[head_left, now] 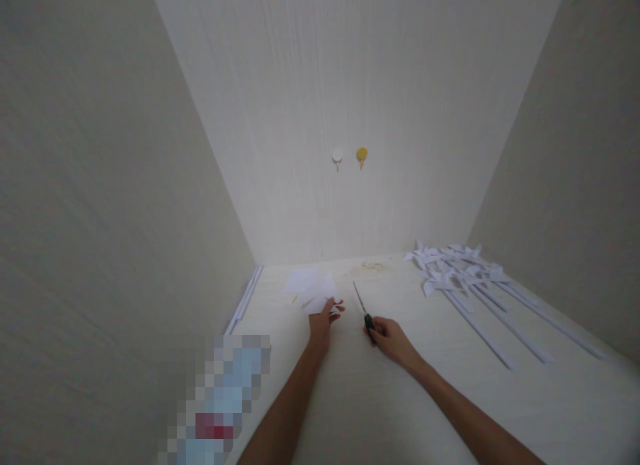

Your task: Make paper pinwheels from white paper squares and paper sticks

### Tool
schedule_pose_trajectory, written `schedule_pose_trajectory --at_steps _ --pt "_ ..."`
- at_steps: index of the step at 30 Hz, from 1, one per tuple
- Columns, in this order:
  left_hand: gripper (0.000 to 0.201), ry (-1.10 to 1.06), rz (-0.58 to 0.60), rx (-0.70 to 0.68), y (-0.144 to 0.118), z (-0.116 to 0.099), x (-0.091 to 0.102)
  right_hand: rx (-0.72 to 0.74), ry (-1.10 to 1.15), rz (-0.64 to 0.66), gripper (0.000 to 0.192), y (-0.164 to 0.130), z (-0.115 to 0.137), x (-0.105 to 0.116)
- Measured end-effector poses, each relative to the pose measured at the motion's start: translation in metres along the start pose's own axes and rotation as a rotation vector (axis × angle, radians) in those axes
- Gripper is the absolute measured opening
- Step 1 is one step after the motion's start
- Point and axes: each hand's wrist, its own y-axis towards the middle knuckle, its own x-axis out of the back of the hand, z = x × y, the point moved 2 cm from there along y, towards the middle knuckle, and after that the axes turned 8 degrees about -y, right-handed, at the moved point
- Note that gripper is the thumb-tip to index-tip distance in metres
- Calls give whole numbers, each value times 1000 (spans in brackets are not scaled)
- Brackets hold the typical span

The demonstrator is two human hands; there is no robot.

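My left hand (323, 321) holds the near edge of a folded white paper piece (314, 290) that lies on the pale table. My right hand (393, 338) grips the black handle of a thin pointed tool (361, 303), whose metal shaft points away from me toward the back wall. The two hands are a short way apart near the middle of the table, the tool's tip just right of the paper.
Several white paper pinwheels on long white sticks (470, 285) lie at the back right. Thin white strips (245, 301) run along the left wall. Two round hooks, white (337, 157) and yellow (361, 155), are on the back wall. A blurred patch (220, 405) sits at bottom left.
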Motion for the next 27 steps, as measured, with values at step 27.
schedule_pose_trajectory --at_steps 27 --pt "19 72 -28 -40 -2 -1 0 -90 -105 -129 19 -2 3 5"
